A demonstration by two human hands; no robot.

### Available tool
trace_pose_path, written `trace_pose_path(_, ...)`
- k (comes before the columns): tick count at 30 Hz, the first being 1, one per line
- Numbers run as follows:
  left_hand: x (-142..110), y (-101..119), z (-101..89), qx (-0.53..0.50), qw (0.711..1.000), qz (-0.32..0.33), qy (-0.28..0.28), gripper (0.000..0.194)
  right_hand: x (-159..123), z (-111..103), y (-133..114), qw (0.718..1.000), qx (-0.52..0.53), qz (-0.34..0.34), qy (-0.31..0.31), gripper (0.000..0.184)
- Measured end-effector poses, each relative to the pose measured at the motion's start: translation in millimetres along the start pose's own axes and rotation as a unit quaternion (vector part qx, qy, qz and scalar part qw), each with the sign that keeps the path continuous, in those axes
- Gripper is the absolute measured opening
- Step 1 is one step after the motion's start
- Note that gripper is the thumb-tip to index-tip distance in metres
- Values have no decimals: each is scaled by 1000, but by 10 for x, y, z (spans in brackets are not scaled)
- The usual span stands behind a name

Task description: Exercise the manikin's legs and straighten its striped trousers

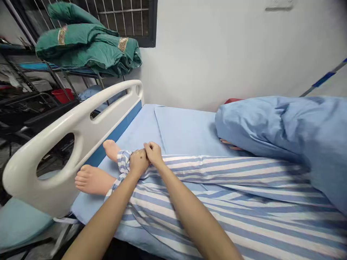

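Note:
Two legs in blue-and-white striped trousers (pixel 211 202) lie along the bed, with smooth bare feet (pixel 93 180) showing past the cuffs. My left hand (pixel 138 161) is closed on the farther trouser leg, just above the cuff. Beside it and touching it, my right hand (pixel 153 153) has its fingers curled on the same leg's fabric. My hands hide the cloth under them. Both forearms cross above the nearer leg.
A white footboard (pixel 81 119) rises beyond the feet at left. Folded-back blue quilt (pixel 271 126) covers the upper body at right, with fingers showing under its edge. Green bedding (pixel 89 47) is piled on another bed by the barred window. A light-blue sheet (pixel 187 126) covers the mattress.

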State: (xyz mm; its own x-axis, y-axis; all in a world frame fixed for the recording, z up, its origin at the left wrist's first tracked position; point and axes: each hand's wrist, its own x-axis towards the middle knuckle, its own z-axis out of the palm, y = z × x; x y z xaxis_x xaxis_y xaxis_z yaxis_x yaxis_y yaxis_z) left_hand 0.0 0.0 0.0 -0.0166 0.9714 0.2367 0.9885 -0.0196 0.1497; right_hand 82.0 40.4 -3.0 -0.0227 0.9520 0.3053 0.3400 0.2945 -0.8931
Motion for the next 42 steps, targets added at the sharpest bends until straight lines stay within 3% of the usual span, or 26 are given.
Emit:
trace_pose_path(5, 11, 54, -46, 11, 1000, -10, -28, 25, -34, 37, -27, 999, -37, 11, 7, 30)
trace_pose_path(20, 13, 91, -74, 25, 999, -13, -18, 25, -22, 43, -69, 998, -60, 36, 7, 30)
trace_pose_path(24, 11, 52, -73, -23, 999, -31, -31, 23, -2, 29, -52, 999, -15, 36, -2, 35)
trace_pose_path(27, 89, -1, -105, -114, 992, -53, -20, 19, 23, 16, -46, 998, 37, 46, -2, 38)
trace_pose_path(30, 260, 8, -146, -274, 954, -111, 53, 22, 61, 5, -41, 995, 84, 60, 2, 39)
trace_pose_path(33, 412, 95, -129, -441, 872, -169, 131, 28, 100, 11, -5, 989, 120, 89, 4, 39)
trace_pose_path(34, 434, 127, -104, -466, 856, -175, 140, 29, 107, 16, 13, 986, 131, 99, 8, 38)
trace_pose_path(35, 437, 154, -72, -470, 855, -171, 139, 31, 111, 20, 28, 984, 143, 107, 11, 38)
trace_pose_path(38, 368, 178, 32, -416, 891, -132, 120, 35, 105, 9, 7, 982, 154, 109, 17, 36)
trace_pose_path(42, 286, 114, 81, -402, 904, -101, 103, 34, 108, -125, -285, 993, 65, 97, -8, 35)
